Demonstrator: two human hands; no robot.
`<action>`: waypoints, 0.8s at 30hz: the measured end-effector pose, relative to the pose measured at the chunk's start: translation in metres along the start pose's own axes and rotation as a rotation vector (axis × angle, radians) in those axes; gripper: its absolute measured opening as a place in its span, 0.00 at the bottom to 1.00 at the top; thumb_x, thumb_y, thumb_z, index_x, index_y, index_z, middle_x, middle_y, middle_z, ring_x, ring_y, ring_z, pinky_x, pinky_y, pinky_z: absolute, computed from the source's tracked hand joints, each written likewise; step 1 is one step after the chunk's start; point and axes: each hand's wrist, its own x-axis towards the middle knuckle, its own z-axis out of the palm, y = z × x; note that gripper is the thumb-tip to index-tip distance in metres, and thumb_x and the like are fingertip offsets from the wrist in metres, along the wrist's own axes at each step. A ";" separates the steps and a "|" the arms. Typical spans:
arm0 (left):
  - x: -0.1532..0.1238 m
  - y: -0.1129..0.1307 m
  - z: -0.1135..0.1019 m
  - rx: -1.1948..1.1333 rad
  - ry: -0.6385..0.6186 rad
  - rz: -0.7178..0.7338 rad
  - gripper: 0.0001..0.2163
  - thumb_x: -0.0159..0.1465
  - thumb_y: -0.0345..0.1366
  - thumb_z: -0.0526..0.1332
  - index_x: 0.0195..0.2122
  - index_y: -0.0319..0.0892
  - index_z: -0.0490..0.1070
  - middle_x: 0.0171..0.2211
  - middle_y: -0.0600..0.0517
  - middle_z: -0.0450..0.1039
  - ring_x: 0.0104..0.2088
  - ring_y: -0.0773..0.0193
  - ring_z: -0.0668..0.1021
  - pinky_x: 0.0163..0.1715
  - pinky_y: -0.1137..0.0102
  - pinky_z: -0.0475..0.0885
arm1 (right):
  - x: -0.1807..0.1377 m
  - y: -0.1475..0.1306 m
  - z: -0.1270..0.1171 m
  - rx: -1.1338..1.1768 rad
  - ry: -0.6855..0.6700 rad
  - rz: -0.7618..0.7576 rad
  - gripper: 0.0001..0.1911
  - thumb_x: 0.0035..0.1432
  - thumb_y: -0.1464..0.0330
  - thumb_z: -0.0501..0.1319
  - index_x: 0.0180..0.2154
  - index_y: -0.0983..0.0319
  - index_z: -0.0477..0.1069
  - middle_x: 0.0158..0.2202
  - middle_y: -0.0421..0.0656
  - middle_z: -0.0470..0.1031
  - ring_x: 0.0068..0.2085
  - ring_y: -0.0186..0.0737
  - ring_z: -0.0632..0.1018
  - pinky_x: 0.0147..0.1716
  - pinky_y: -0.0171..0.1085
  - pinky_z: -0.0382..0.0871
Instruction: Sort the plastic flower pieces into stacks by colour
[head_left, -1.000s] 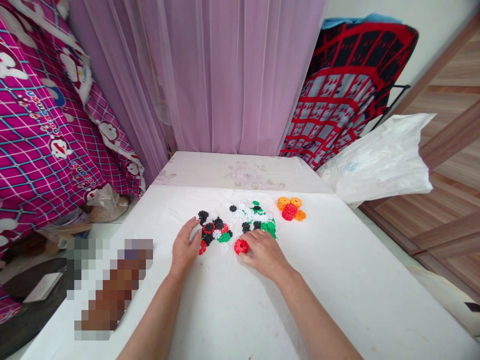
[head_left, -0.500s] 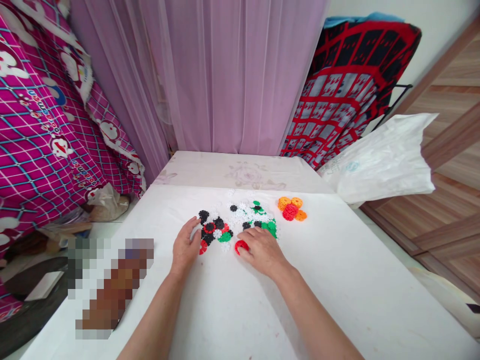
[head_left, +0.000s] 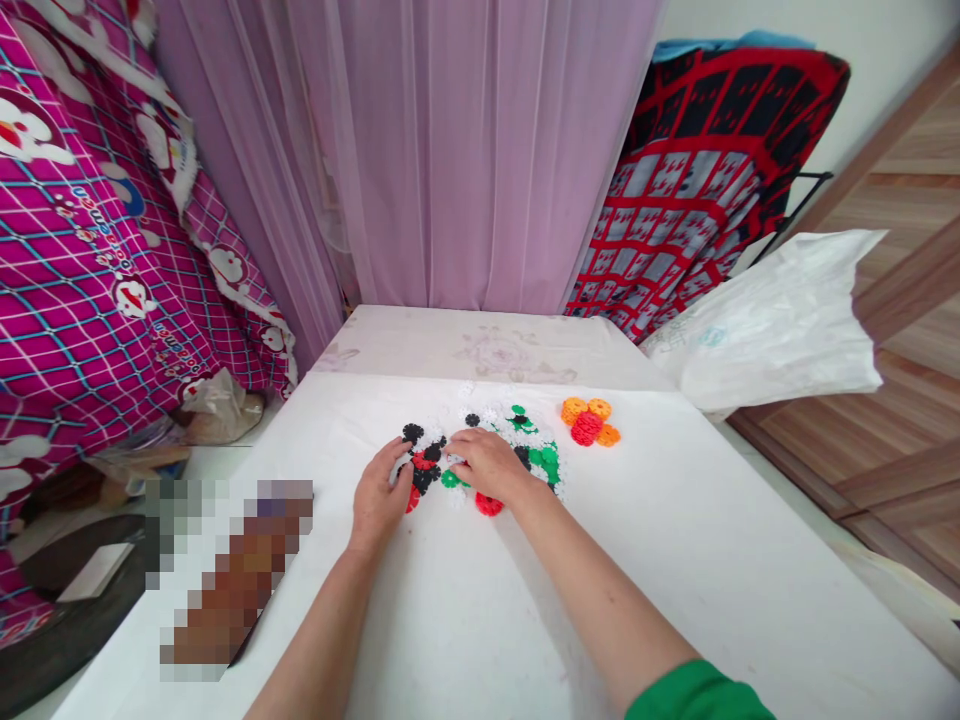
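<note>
A scatter of small plastic snowflake discs [head_left: 517, 440], black, red, green and white, lies on the white table [head_left: 675, 560]. My left hand [head_left: 379, 492] rests at the scatter's left edge, fingers slightly curled and apart, touching the black and red pieces [head_left: 421, 462]. My right hand [head_left: 489, 464] lies palm down over the middle of the scatter, its fingers bent onto the pieces; what they hold, if anything, is hidden. A red disc [head_left: 488, 505] sits just under its wrist. A joined cluster of orange and red discs [head_left: 589, 425] stands apart on the right.
A white plastic bag [head_left: 772, 325] lies at the table's right edge. Pink curtains [head_left: 465, 150] hang behind the table, a magenta patterned blanket [head_left: 82, 250] at left, a red and black blanket [head_left: 705, 170] over a rack at right. A pixelated patch [head_left: 225, 570] covers the near left.
My right hand has left the red disc and moved up and left over the middle of the scatter. The left hand has stayed put. The view shifted slightly.
</note>
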 end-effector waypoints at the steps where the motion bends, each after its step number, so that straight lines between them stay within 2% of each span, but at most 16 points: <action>1: 0.000 0.001 0.000 0.020 -0.013 0.016 0.16 0.62 0.39 0.56 0.49 0.46 0.75 0.54 0.48 0.75 0.54 0.57 0.76 0.57 0.60 0.69 | -0.004 0.006 0.001 0.018 0.020 0.019 0.13 0.60 0.70 0.60 0.47 0.58 0.76 0.50 0.43 0.77 0.51 0.42 0.74 0.51 0.39 0.64; 6: 0.000 0.006 0.000 0.121 -0.095 0.066 0.16 0.63 0.40 0.55 0.46 0.46 0.78 0.53 0.47 0.75 0.53 0.55 0.77 0.56 0.58 0.71 | -0.021 0.032 0.001 0.041 0.083 0.131 0.14 0.59 0.73 0.59 0.46 0.59 0.76 0.50 0.43 0.77 0.52 0.41 0.73 0.53 0.38 0.63; 11: 0.000 0.008 -0.002 0.169 -0.096 0.058 0.15 0.62 0.39 0.55 0.45 0.47 0.78 0.53 0.48 0.76 0.53 0.54 0.76 0.56 0.57 0.70 | -0.027 0.031 -0.009 -0.081 0.059 0.216 0.12 0.61 0.73 0.57 0.42 0.60 0.78 0.47 0.47 0.77 0.49 0.44 0.73 0.51 0.40 0.62; 14: 0.000 0.007 -0.001 0.175 -0.073 0.052 0.15 0.62 0.38 0.55 0.44 0.47 0.79 0.53 0.48 0.76 0.54 0.54 0.76 0.57 0.58 0.70 | -0.022 0.021 -0.014 -0.077 0.029 0.121 0.15 0.59 0.73 0.58 0.47 0.56 0.76 0.50 0.44 0.76 0.51 0.44 0.71 0.50 0.41 0.61; 17: 0.000 0.005 -0.001 0.171 -0.066 0.045 0.15 0.62 0.38 0.54 0.44 0.45 0.79 0.53 0.47 0.75 0.54 0.53 0.76 0.57 0.58 0.70 | -0.013 0.014 -0.017 -0.043 -0.056 -0.010 0.20 0.55 0.75 0.60 0.49 0.53 0.74 0.51 0.39 0.76 0.53 0.43 0.69 0.49 0.40 0.59; 24: 0.000 0.005 -0.001 0.171 -0.068 0.036 0.16 0.62 0.39 0.54 0.45 0.45 0.78 0.53 0.47 0.75 0.53 0.53 0.76 0.56 0.57 0.70 | 0.004 0.016 -0.020 -0.069 -0.146 -0.017 0.22 0.53 0.72 0.61 0.50 0.56 0.73 0.47 0.43 0.78 0.51 0.46 0.71 0.47 0.40 0.59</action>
